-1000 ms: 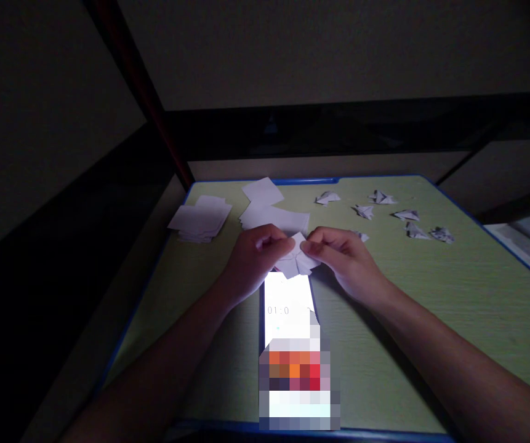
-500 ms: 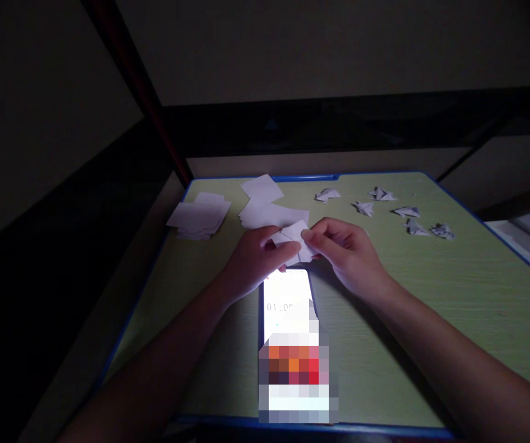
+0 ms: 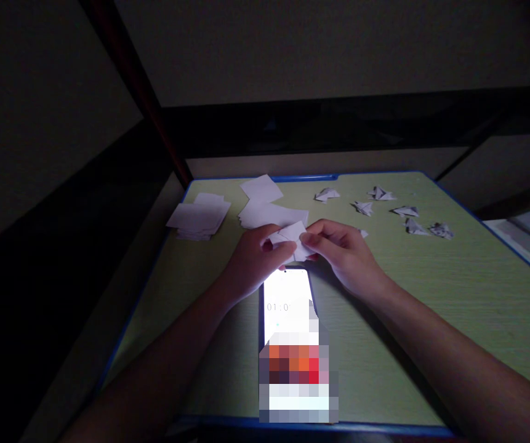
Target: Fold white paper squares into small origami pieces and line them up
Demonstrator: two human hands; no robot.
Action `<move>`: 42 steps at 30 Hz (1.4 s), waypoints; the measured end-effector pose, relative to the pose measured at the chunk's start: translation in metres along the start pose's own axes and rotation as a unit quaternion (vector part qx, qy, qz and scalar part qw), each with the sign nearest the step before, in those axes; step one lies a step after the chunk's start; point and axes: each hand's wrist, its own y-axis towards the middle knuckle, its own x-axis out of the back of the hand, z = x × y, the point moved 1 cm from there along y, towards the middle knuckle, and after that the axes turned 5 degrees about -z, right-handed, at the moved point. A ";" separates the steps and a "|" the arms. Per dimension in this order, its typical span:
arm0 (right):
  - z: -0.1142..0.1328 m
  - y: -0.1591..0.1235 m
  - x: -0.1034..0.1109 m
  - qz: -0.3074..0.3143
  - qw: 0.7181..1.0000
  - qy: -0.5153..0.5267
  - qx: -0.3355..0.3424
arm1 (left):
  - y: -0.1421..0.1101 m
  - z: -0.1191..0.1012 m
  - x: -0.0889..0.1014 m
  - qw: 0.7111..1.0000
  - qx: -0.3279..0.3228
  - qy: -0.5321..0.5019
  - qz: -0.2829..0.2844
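Near the phone (image 3: 289, 326), left hand (image 3: 256, 255) and right hand (image 3: 348, 253), fingers (image 3: 287, 250) pinching folded paper (image 3: 293, 232) (its underside hidden)

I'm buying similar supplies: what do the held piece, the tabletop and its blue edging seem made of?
Folded piece: matte white paper, judging by its thin, creased layers.
Tabletop: perhaps satin wood-grain laminate, given fine streaks.
Blue edging: probably smooth plastic, given its even color and slight sheen.

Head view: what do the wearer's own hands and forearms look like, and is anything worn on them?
No glove covers the grip of the left hand or right hand; no ring shows, though parts are hidden. The left forearm and right forearm are bare where seen: no sleeve, watch or clear marking.
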 end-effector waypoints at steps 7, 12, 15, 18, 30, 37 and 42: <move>-0.003 0.001 -0.002 0.011 1.000 0.006 -0.002 | -0.002 -0.004 0.002 0.998 -0.019 0.057 -0.019; -0.003 0.001 -0.003 0.017 1.000 0.020 -0.003 | -0.002 -0.004 0.002 0.999 -0.010 0.044 -0.014; -0.002 0.000 -0.003 0.011 1.000 0.015 -0.017 | -0.001 -0.003 0.003 0.998 -0.017 0.065 -0.018; -0.002 0.000 -0.003 0.018 0.999 0.023 -0.018 | 0.000 -0.002 0.003 0.997 -0.026 0.063 -0.018; 0.000 0.002 -0.006 0.001 1.000 -0.007 -0.021 | -0.001 0.001 0.000 0.995 -0.038 0.092 -0.023; 0.001 0.002 -0.004 -0.016 1.000 -0.015 -0.019 | -0.001 0.003 -0.001 0.997 -0.050 0.033 -0.042; 0.003 0.001 -0.004 -0.019 0.999 -0.021 -0.022 | 0.000 0.004 0.001 0.992 -0.097 0.029 -0.076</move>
